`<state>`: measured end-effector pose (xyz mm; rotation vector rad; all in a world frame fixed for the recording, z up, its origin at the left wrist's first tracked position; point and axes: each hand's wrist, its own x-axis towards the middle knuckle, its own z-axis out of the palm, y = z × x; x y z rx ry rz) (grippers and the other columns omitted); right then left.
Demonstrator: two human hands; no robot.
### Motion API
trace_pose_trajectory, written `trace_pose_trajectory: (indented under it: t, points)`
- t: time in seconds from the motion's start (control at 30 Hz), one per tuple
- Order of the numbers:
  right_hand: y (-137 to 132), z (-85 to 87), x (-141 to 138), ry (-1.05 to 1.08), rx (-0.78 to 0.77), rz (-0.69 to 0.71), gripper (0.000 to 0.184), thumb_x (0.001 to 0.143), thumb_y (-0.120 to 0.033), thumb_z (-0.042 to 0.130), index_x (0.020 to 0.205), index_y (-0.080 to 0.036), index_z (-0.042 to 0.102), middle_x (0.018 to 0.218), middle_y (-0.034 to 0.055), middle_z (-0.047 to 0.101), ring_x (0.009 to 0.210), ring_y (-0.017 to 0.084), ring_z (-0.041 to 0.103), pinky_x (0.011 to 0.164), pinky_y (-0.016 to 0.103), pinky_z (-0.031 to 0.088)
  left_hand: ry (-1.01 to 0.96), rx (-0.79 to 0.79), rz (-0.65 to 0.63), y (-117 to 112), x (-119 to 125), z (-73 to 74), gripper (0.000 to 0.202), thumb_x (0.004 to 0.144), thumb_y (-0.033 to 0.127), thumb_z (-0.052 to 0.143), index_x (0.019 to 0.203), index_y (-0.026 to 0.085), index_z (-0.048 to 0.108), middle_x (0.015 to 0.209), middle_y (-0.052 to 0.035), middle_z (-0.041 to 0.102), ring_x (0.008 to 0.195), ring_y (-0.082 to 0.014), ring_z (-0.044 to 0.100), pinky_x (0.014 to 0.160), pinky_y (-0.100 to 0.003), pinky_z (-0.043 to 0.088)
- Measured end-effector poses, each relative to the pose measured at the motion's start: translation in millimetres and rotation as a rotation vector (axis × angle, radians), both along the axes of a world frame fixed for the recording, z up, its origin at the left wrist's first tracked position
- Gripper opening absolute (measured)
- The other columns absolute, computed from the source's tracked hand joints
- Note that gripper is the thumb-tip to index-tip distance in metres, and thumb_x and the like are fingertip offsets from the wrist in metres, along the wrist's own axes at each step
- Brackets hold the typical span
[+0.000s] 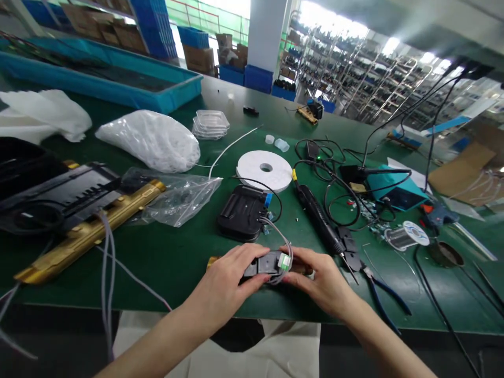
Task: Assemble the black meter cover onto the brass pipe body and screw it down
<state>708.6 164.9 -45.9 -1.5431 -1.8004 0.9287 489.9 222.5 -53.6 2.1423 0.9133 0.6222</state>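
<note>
Both my hands hold a small black module (264,264) with a gold-coloured end, low at the front edge of the green table (173,257). My left hand (224,281) grips its left side with fingers curled. My right hand (321,281) pinches a white-green connector (284,260) on grey wires (280,236) at the module's right side. The wires run up to a black plastic housing (241,212) lying just behind.
A black electric screwdriver (318,220), pliers with blue handles (380,296), a white tape roll (265,169), a solder spool (405,236) and tangled cables lie to the right. Gold and black assemblies (90,231), plastic bags (151,139) and a blue tray (118,84) are on the left.
</note>
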Motion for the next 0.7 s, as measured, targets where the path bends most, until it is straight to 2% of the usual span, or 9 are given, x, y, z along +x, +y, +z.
trace_pose_trajectory:
  t: [0.1, 0.2, 0.3, 0.37, 0.47, 0.53, 0.6, 0.7]
  points:
    - [10, 8.6, 0, 0.069, -0.124, -0.004, 0.038, 0.079, -0.038, 0.069, 0.114, -0.023, 0.062, 0.099, 0.0021, 0.071, 0.086, 0.017, 0.067, 0.078, 0.030, 0.054, 0.009, -0.022, 0.001, 3, 1, 0.5, 0.033, 0.084, 0.020, 0.063, 0.114, 0.027, 0.053, 0.114, 0.0017, 0.064, 0.106, -0.0181, 0.061, 0.093, -0.033, 0.048]
    - [15, 13.4, -1, 0.031, -0.119, 0.009, 0.035, 0.081, -0.035, 0.069, 0.113, -0.022, 0.061, 0.098, 0.0016, 0.071, 0.087, 0.017, 0.066, 0.079, 0.030, 0.053, 0.007, 0.000, 0.009, 5, 2, 1.8, 0.035, 0.083, 0.017, 0.064, 0.113, 0.029, 0.052, 0.112, 0.0034, 0.065, 0.104, -0.0170, 0.061, 0.092, -0.031, 0.049]
    - [12, 16.5, 0, -0.049, -0.068, 0.041, 0.035, 0.083, -0.031, 0.066, 0.116, -0.022, 0.058, 0.104, 0.0023, 0.070, 0.093, 0.017, 0.065, 0.084, 0.031, 0.053, 0.016, 0.017, 0.005, 5, 2, 2.4, 0.036, 0.083, 0.017, 0.064, 0.114, 0.030, 0.050, 0.112, 0.0039, 0.064, 0.105, -0.0164, 0.061, 0.091, -0.030, 0.049]
    - [8, 19.9, 2, -0.129, -0.004, 0.052, 0.046, 0.084, -0.027, 0.064, 0.126, -0.021, 0.049, 0.114, 0.0057, 0.067, 0.102, 0.018, 0.064, 0.089, 0.033, 0.053, 0.020, 0.035, 0.004, 4, 2, 1.7, 0.037, 0.083, 0.017, 0.064, 0.115, 0.030, 0.049, 0.113, 0.0033, 0.064, 0.106, -0.0165, 0.061, 0.092, -0.030, 0.049]
    - [3, 28.1, 4, -0.340, 0.193, 0.108, 0.062, 0.083, -0.019, 0.060, 0.139, -0.017, 0.034, 0.138, 0.0135, 0.050, 0.124, 0.022, 0.050, 0.100, 0.039, 0.049, 0.003, 0.079, 0.015, 2, 2, -0.6, 0.040, 0.084, 0.017, 0.064, 0.118, 0.029, 0.047, 0.114, 0.0014, 0.064, 0.106, -0.0169, 0.061, 0.093, -0.031, 0.049]
    - [3, 33.2, 4, -0.511, 0.316, 0.189, 0.056, 0.083, -0.015, 0.058, 0.136, -0.016, 0.040, 0.144, 0.0153, 0.042, 0.133, 0.026, 0.040, 0.103, 0.044, 0.047, 0.001, 0.104, 0.027, -1, 1, -2.1, 0.040, 0.084, 0.017, 0.063, 0.120, 0.027, 0.047, 0.114, -0.0001, 0.064, 0.106, -0.0174, 0.061, 0.092, -0.031, 0.050]
    - [5, 35.6, 5, -0.649, 0.379, 0.244, 0.043, 0.083, -0.017, 0.059, 0.125, -0.015, 0.052, 0.142, 0.0158, 0.044, 0.133, 0.030, 0.039, 0.101, 0.048, 0.048, 0.009, 0.128, 0.052, -4, -1, -3.0, 0.041, 0.084, 0.018, 0.063, 0.120, 0.026, 0.046, 0.114, -0.0016, 0.064, 0.106, -0.0182, 0.061, 0.091, -0.032, 0.051]
    - [6, 33.4, 6, -0.739, 0.389, 0.269, 0.034, 0.083, -0.021, 0.059, 0.116, -0.016, 0.058, 0.137, 0.0141, 0.050, 0.131, 0.032, 0.042, 0.097, 0.051, 0.051, 0.011, 0.164, 0.084, -6, -4, -2.7, 0.038, 0.085, 0.020, 0.062, 0.119, 0.024, 0.046, 0.113, -0.0032, 0.065, 0.104, -0.0192, 0.062, 0.089, -0.033, 0.052]
